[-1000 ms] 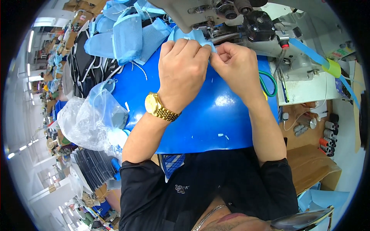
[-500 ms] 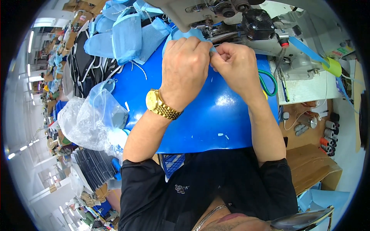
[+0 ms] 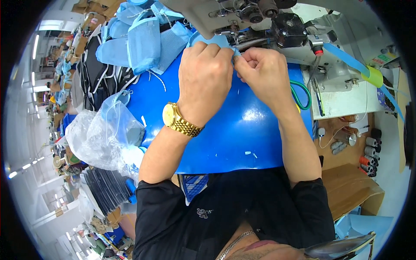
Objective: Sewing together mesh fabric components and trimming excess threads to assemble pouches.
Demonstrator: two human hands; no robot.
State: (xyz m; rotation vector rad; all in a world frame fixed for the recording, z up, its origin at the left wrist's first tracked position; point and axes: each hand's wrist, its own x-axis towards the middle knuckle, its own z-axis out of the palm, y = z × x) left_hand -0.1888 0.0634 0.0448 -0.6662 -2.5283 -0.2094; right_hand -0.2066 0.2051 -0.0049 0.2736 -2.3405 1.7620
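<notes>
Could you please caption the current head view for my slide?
Left hand on blue fabric, right hand pinching its edge, at a sewing machine.

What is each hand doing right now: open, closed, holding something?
Left hand: curled at light-blue fabric; grip hidden, cannot tell.
Right hand: closed, pinching the fabric's edge.

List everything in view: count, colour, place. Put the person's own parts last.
Sewing machine: one, grey and black, top
Fabric piece: one, light blue, by the fingers
Mesh pieces: several, light blue, upper left
Work surface: one, blue, centre
Plastic bag: one, clear, left
Thread spools: several, mixed, right
Cardboard: brown, lower right, count unclear
Background goods: many, mixed, far left
Watch: one, gold, left wrist
Shirt: one, black, bottom
Hands: two, bare, upper centre
</notes>
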